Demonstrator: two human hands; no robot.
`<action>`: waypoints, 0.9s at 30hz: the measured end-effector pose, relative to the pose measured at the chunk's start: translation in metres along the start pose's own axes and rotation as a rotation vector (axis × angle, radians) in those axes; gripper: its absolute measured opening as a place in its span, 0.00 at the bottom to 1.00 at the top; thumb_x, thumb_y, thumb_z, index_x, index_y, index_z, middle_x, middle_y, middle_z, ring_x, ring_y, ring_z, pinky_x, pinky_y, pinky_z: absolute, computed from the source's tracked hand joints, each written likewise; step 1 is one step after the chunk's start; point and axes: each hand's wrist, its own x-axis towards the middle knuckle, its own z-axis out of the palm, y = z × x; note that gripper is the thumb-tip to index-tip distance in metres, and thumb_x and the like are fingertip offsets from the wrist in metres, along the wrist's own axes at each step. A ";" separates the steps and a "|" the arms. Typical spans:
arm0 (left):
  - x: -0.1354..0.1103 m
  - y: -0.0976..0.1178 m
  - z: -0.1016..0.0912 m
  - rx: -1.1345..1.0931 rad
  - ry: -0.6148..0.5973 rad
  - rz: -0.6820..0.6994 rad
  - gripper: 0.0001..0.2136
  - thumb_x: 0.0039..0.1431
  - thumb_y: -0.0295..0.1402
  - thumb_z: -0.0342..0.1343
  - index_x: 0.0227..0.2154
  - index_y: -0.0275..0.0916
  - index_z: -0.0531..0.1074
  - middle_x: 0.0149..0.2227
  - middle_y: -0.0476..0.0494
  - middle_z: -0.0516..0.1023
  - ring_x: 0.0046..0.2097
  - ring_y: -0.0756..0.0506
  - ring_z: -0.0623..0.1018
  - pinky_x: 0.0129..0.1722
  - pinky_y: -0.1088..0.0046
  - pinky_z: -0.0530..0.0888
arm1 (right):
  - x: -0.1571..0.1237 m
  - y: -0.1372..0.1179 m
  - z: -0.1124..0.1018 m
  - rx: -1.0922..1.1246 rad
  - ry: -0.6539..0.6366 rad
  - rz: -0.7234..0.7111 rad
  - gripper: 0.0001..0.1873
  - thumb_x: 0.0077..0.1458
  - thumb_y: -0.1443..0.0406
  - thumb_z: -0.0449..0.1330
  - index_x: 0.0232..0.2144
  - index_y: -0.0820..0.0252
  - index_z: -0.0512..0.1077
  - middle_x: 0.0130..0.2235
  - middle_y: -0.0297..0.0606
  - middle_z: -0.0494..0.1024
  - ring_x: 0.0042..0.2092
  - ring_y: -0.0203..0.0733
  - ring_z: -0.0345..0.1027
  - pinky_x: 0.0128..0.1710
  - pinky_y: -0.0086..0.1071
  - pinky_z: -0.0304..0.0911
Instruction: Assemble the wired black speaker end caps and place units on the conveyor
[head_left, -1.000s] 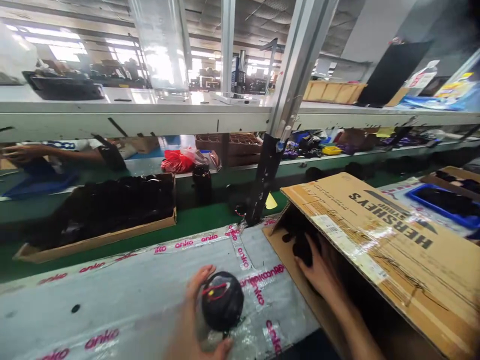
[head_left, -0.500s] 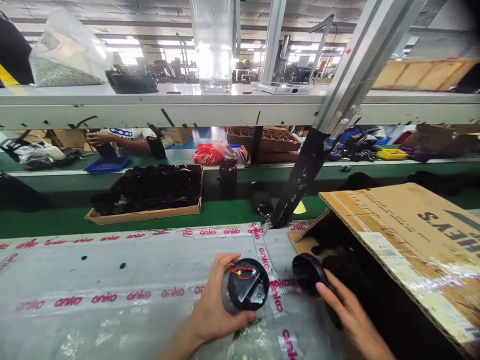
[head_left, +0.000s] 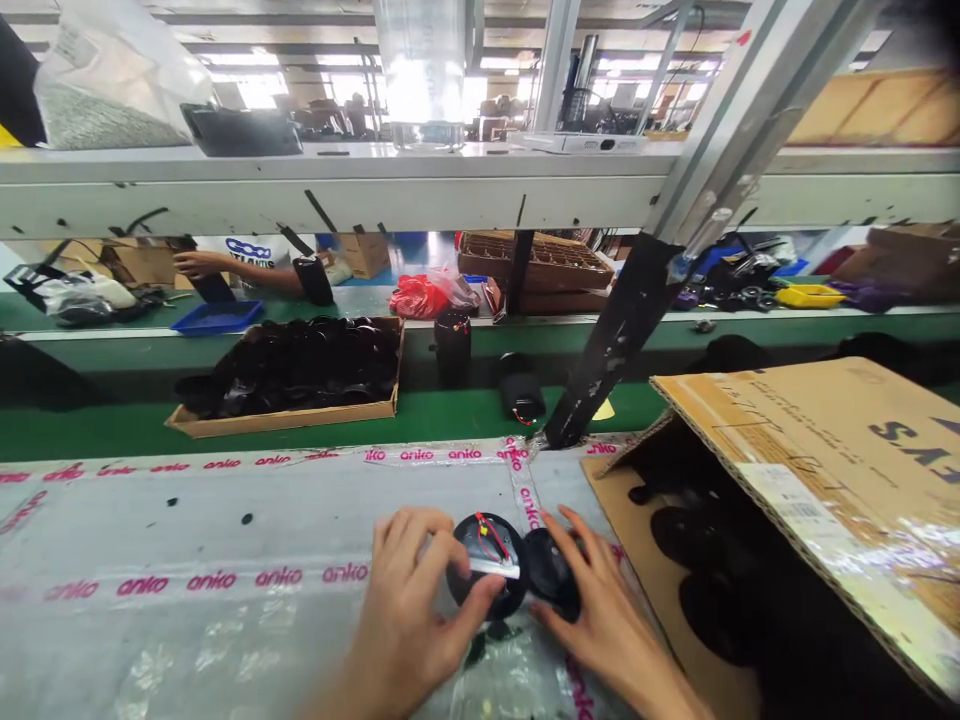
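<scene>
**Head view, then: what has your left hand got?**

Your left hand [head_left: 405, 600] is closed on a round black casing [head_left: 511, 592], fingers over its upper edge and thumb across the lower side. Its open face is turned up, showing a pale plate [head_left: 495, 566] and thin red wires [head_left: 489, 538].

**And your right hand [head_left: 600, 625]?**

It is curled over a domed black piece [head_left: 550, 572], fingertips spread across the top. That piece sits just right of the casing, touching its rim. I cannot tell whether either piece is lifted or resting on the bench.

**What are they over?**

Both are above a grey plastic-covered bench [head_left: 225, 520] with pink "anko" tape [head_left: 517, 490] running across it.

**What's beside you?**

To your right, a cardboard box [head_left: 825, 450] stands with its flap raised, and round black pieces [head_left: 697, 540] lie inside.

**Further out?**

Beyond the bench, on a green conveyor [head_left: 450, 415], a shallow cardboard tray [head_left: 281, 425] is heaped with black parts [head_left: 285, 365]. A black cylinder [head_left: 453, 345] stands to its right, and another [head_left: 521, 395] lies near a black-wrapped steel upright [head_left: 615, 340]. Across the line, a co-worker's hand [head_left: 196, 263] reaches toward a dark object [head_left: 214, 288].
</scene>
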 end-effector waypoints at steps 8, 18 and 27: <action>0.019 0.018 0.007 0.106 -0.085 0.058 0.17 0.68 0.30 0.63 0.57 0.45 0.70 0.42 0.47 0.87 0.49 0.37 0.82 0.58 0.54 0.61 | 0.004 -0.033 0.013 0.808 0.090 0.236 0.31 0.65 0.44 0.63 0.65 0.48 0.75 0.66 0.45 0.78 0.69 0.60 0.68 0.70 0.57 0.64; 0.008 0.006 0.033 -0.339 0.014 -0.073 0.05 0.68 0.29 0.65 0.41 0.44 0.74 0.35 0.51 0.87 0.39 0.44 0.86 0.50 0.60 0.78 | -0.001 -0.075 0.016 1.330 0.126 0.375 0.38 0.60 0.33 0.59 0.54 0.53 0.83 0.46 0.46 0.89 0.59 0.67 0.79 0.60 0.60 0.74; 0.006 0.006 0.031 -0.364 -0.024 -0.156 0.02 0.66 0.31 0.66 0.37 0.43 0.79 0.39 0.46 0.85 0.44 0.42 0.87 0.45 0.66 0.83 | -0.004 -0.078 -0.002 0.993 0.154 0.123 0.37 0.66 0.39 0.58 0.70 0.46 0.68 0.68 0.44 0.76 0.73 0.63 0.63 0.71 0.59 0.61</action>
